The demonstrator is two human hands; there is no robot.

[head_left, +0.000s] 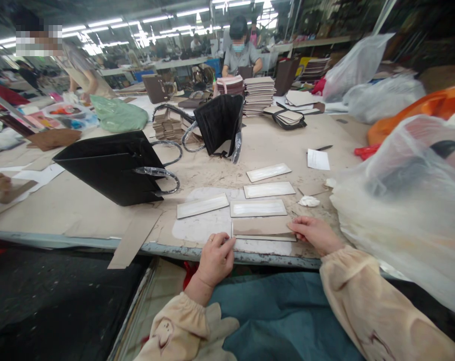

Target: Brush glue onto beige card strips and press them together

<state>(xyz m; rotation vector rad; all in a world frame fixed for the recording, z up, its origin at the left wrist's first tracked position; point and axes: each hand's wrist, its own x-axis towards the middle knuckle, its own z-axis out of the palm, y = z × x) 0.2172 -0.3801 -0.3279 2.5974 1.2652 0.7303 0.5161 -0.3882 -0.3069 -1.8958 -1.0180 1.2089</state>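
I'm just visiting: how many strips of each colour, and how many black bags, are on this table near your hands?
White strips: 4
Brown strip, held by left hand and right hand: 1
Black bags: 2
Total: 7

No writing, brand or number can be read anywhere here. The white slip [318,159] on the tabletop [80,210] shows no legible print.
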